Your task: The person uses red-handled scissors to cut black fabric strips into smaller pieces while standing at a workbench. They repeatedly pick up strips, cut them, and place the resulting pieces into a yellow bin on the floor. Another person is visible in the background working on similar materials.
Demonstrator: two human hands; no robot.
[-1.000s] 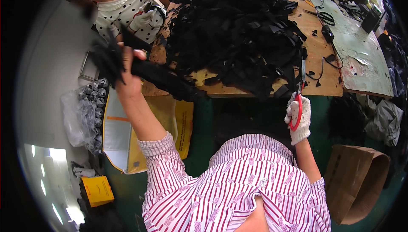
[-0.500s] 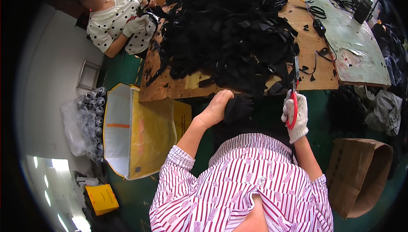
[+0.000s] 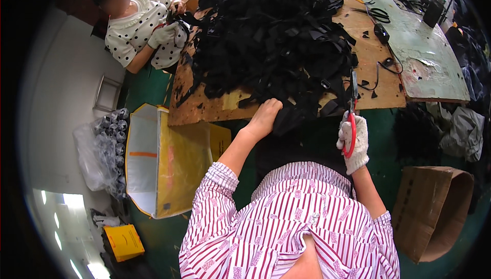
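A large heap of black fabric pieces (image 3: 271, 38) covers the middle of the wooden table. At the table's near edge my bare left hand (image 3: 266, 117) is closed on a black fabric piece (image 3: 290, 120), which hangs over the edge beside the fingers; the fingertips are partly hidden. My right hand (image 3: 356, 143), in a white knitted glove, grips red-handled scissors (image 3: 350, 135). Their blades point away from me, over the table edge at the right side of the heap. I cannot tell whether the blades are apart.
Across the table's left corner a co-worker (image 3: 146, 28) handles black strips. A yellow-and-white bin (image 3: 184, 161) stands left of me, a cardboard box (image 3: 429, 212) to the right. Black-handled scissors (image 3: 378, 15) and a corded black device (image 3: 381, 33) lie on the wooden table (image 3: 381, 87).
My left hand has moved slightly forward, up to the table edge, with the black fabric. My right hand and its scissors have barely shifted.
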